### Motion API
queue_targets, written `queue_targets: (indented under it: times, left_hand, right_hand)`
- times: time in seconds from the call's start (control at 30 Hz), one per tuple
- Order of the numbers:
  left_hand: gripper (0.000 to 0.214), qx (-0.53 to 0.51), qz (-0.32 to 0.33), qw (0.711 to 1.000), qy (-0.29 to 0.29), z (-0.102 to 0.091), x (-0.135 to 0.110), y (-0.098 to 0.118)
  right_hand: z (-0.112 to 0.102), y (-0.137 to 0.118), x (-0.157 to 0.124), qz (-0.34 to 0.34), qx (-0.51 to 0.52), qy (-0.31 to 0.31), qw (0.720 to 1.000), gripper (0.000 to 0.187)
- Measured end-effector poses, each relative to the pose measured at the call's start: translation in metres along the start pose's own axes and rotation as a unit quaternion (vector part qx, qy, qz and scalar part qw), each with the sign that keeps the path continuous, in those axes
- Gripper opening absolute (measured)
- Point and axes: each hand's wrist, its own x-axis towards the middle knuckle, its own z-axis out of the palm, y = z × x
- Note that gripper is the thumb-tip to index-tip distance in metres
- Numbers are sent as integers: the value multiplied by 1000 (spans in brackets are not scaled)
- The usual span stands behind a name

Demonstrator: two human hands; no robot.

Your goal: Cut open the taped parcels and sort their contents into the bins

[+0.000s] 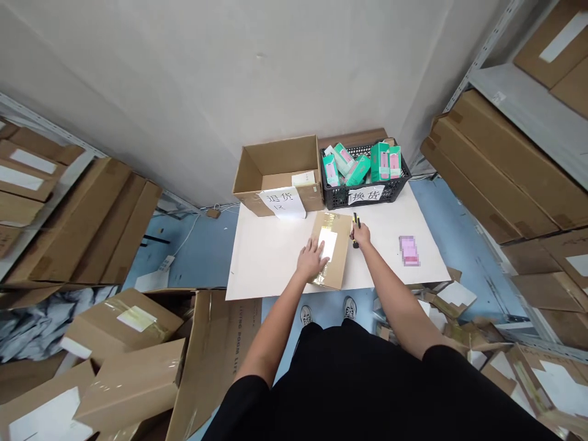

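Note:
A small taped cardboard parcel with a white label lies on the white table. My left hand rests flat on the parcel's left side, fingers spread. My right hand is closed around a black and yellow utility knife at the parcel's right edge.
An open cardboard box with a paper sign and a black crate of green and pink packs stand at the table's back. A pink item lies on the right. Stacked cartons fill shelves and floor on both sides.

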Motion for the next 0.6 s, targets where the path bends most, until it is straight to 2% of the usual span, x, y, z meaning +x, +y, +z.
queue_targets:
  times: [0.1, 0.17, 0.27, 0.33, 0.4, 0.47, 0.53, 0.6]
  left_hand:
    - [77, -45, 8, 999, -19, 8, 6, -14]
    - [78, -80, 12, 997, -19, 9, 9, -36]
    - [78, -141, 11, 990, -18, 9, 8, -87]
    - [76, -178, -24, 983, -33, 10, 3, -131]
    - [73, -210, -89, 973, -31, 16, -7, -176]
    - [70, -242, -141, 960, -9, 25, -19, -213]
    - [71, -258, -163, 952, -16, 35, -30, -235]
    - [76, -254, -163, 952, -52, 45, -36, -241]
  right_hand:
    - [7, 26, -35, 46, 140, -2, 989, 31]
    - [13, 37, -59, 64, 171, -17, 983, 30]
    - [29, 44, -83, 65, 136, -20, 988, 34]
    - [44, 44, -91, 51, 81, 3, 995, 37]
    - [65, 41, -95, 44, 40, 27, 998, 39]
    - [91, 38, -99, 48, 30, 24, 998, 39]
    - [122, 35, -105, 59, 47, -11, 997, 37]
    - [152, 31, -114, 73, 80, -54, 993, 35]
